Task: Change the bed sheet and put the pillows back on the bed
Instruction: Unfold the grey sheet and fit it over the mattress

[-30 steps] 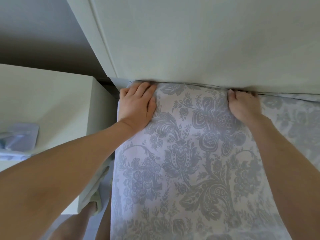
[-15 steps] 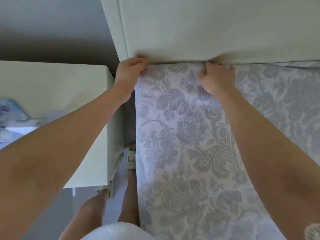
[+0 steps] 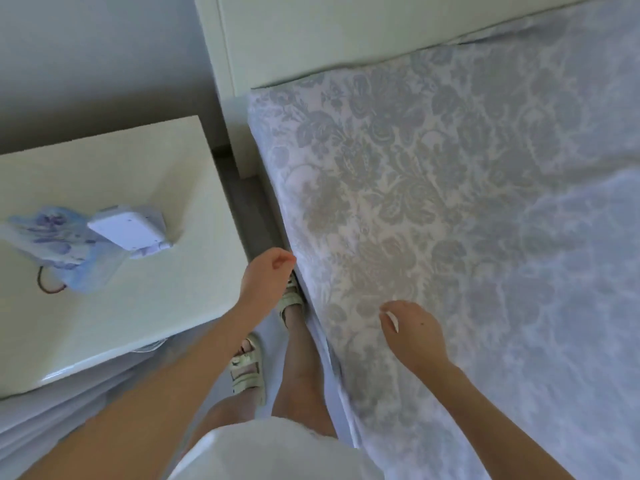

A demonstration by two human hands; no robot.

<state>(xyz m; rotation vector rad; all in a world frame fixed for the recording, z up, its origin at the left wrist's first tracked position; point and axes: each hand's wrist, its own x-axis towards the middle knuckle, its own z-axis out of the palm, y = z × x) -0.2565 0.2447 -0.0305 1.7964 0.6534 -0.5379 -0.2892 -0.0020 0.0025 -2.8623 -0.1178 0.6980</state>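
Bed sheet (image 3: 433,202) flat, floral, up to headboard (image 3: 311,29); nightstand (image 3: 121,289) beside on L.

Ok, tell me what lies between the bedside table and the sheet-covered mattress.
In the head view, the gap between bedside table and bed sheet holds grey floor, the left hand above it, and the person's sandalled feet.

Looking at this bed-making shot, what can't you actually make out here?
All from the head view:
- No pillows in frame.
- The sheet tuck at the headboard: hidden down the gap.
- The sheet's far side and foot: cut off by frame edges.
- The right hand: fingers hidden by its own back; the white sliver at the thumb is too blurred to name.
- The white device on the nightstand: too blurred to identify.
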